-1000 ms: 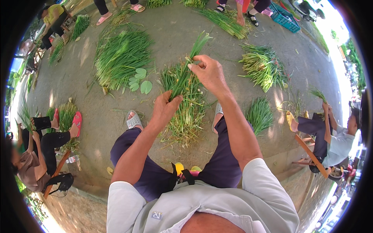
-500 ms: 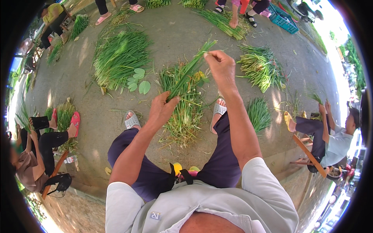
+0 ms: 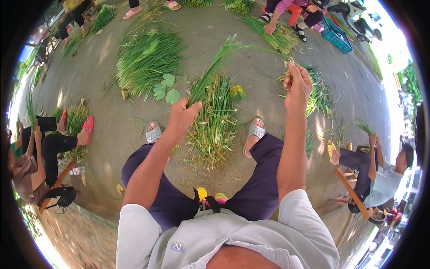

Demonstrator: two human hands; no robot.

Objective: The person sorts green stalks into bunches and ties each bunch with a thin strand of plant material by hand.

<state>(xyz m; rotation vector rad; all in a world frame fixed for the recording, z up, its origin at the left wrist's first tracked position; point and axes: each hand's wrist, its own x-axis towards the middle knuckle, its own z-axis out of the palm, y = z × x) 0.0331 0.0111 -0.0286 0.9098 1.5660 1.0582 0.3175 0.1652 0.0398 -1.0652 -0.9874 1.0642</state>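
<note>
While the left hand (image 3: 183,117) was closed around the lower part of a green bunch (image 3: 213,67), the right hand (image 3: 297,87) stood well apart from it, thumb and fingers pinched on the end of a long blade (image 3: 257,46). That blade arched across from near the bunch's top. The bunch slanted up and to the right out of the left hand, over the upper left of the middle pile (image 3: 210,127), which lay between the left sandal (image 3: 153,133) and the right sandal (image 3: 254,133). A yellow leaf (image 3: 236,91) was at this pile's right edge. Round leaves (image 3: 173,96) lay just beside the large pile (image 3: 150,65). The right hand partly hid another pile (image 3: 319,92). Farther off, a co-worker's hand (image 3: 270,29) was at the far pile (image 3: 283,39), near a blue crate (image 3: 337,38).
</note>
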